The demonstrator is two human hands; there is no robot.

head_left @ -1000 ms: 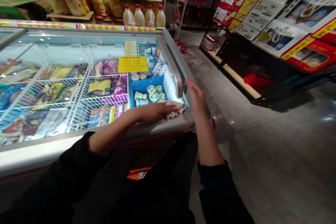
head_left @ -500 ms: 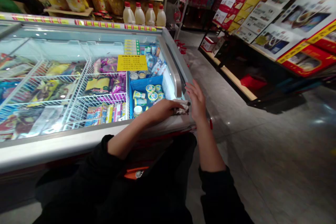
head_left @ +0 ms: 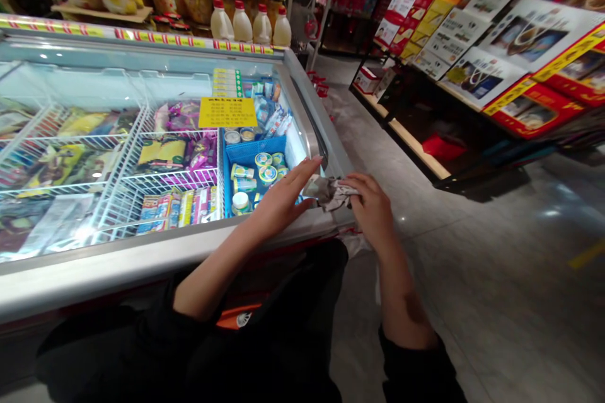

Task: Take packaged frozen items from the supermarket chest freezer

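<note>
A crumpled greyish-white cloth or tissue [head_left: 334, 194] is at the near right corner of a chest freezer [head_left: 155, 250]. My right hand [head_left: 373, 209] grips its right end, fingers closed over it. On the other side, my left hand [head_left: 283, 198] is open with the fingers stretched out together, close beside the cloth; whether it touches the cloth I cannot tell. Under the glass near my left hand stands a blue basket [head_left: 254, 151] with several ice cream tubs [head_left: 267, 174]. A yellow sign [head_left: 227, 113] with dark writing lies on the glass.
White wire baskets [head_left: 135, 164] of packaged frozen goods fill the freezer. Bottles with red caps [head_left: 242, 24] and large jars [head_left: 201, 3] stand behind it. To the right is a grey floor [head_left: 472, 264] and a low shelf [head_left: 406, 138] stacked with gift boxes [head_left: 524, 31].
The cloth has passed from my left hand to my right. My left fingers have straightened, and my right hand has come down and closed on the cloth. The view has shifted slightly.
</note>
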